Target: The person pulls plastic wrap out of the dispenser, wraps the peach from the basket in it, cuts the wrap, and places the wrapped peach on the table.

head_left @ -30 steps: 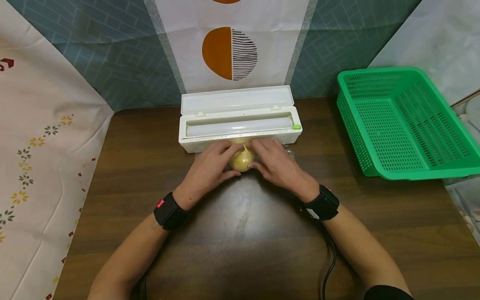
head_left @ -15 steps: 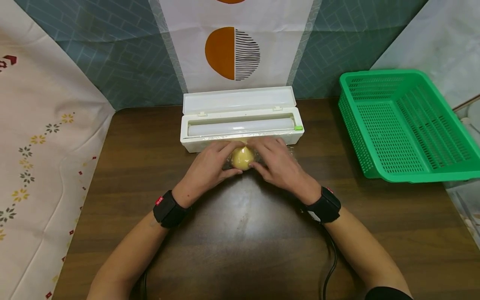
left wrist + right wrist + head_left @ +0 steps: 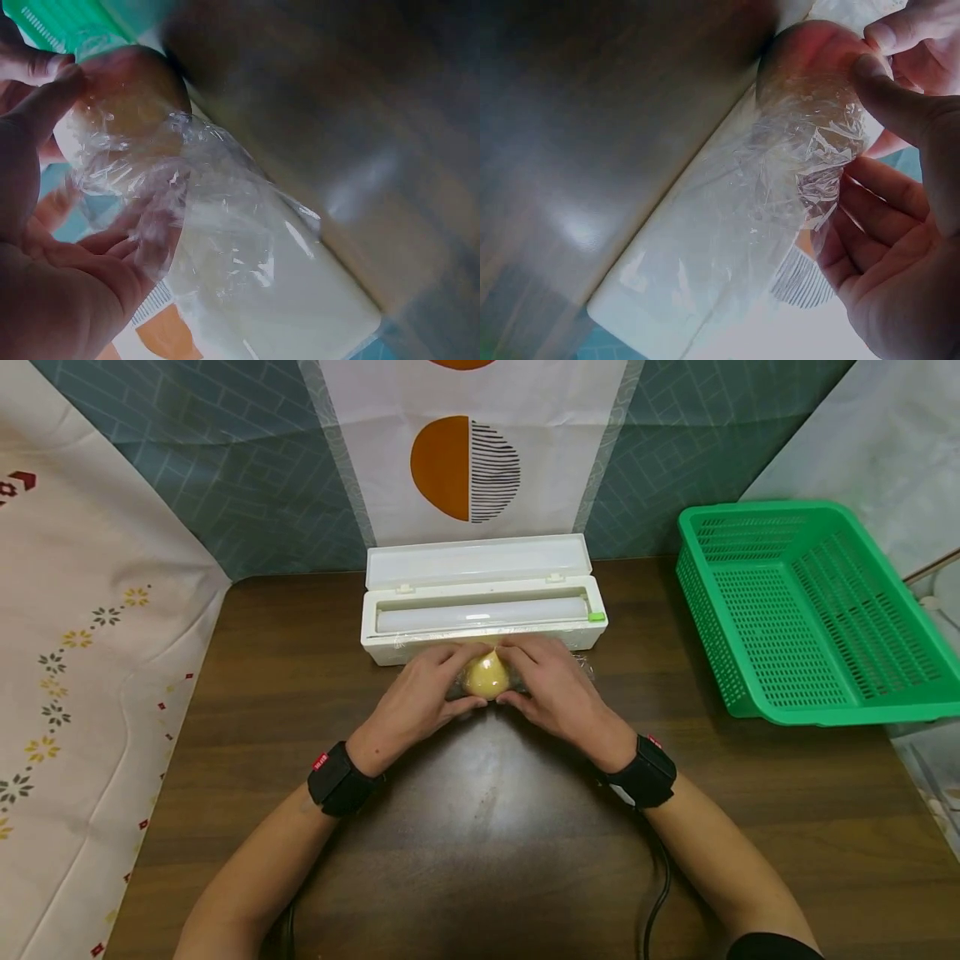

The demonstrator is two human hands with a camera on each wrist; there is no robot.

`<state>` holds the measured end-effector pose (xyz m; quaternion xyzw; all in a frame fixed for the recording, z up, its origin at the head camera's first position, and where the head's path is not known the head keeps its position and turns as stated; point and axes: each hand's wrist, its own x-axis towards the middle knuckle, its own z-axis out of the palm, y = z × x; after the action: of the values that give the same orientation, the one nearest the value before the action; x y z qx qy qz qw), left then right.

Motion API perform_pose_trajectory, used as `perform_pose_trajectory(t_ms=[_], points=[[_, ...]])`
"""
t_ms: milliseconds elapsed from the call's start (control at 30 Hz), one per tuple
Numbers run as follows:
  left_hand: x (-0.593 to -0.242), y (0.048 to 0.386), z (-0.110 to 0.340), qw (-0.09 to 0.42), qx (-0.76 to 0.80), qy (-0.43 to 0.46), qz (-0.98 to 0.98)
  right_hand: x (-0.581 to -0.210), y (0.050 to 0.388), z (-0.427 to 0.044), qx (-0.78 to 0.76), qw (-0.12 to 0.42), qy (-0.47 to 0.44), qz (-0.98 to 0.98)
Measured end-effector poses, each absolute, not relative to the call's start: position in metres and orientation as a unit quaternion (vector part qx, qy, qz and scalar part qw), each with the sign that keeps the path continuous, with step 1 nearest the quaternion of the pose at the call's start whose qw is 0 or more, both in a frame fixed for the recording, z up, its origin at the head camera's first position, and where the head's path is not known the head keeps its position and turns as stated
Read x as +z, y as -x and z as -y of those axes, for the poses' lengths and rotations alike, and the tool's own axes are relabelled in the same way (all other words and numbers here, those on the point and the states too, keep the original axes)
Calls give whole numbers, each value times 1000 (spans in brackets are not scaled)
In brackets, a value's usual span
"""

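Observation:
A round, yellow, fruit-like thing [image 3: 487,677], its exact kind unclear, sits in front of the white cling film dispenser [image 3: 480,643] in the head view. Clear cling film [image 3: 225,195] covers it and spreads in crinkled folds to both sides. My left hand [image 3: 420,689] holds its left side, the thumb at the near edge and the fingers on the far side. From the right, my right hand [image 3: 551,685] grips it the same way. In both wrist views the thumbs touch the wrapped thing, and the fingers lie against bunched film. Its underside is hidden.
The dispenser's lid [image 3: 480,562] stands open, with a white roll [image 3: 480,614] inside and a green slider [image 3: 596,617] at its right end. A green plastic basket [image 3: 817,610] stands at the right of the brown wooden table [image 3: 480,860]. Cloths hang behind and at the left.
Both hands keep hold of the wrapped yellow thing in nearly the same place. The right thumb has slipped slightly toward its near edge. The head view has shifted a little.

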<state>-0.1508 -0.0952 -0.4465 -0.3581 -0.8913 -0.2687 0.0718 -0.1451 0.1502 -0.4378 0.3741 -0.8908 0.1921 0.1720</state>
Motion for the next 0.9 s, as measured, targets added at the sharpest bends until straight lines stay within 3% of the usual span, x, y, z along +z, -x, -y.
perform_pose_trajectory(t_ms=[900], points=[[-446,152,93,118,-222,336,908,-442,147,-153,234,132,-368,890]])
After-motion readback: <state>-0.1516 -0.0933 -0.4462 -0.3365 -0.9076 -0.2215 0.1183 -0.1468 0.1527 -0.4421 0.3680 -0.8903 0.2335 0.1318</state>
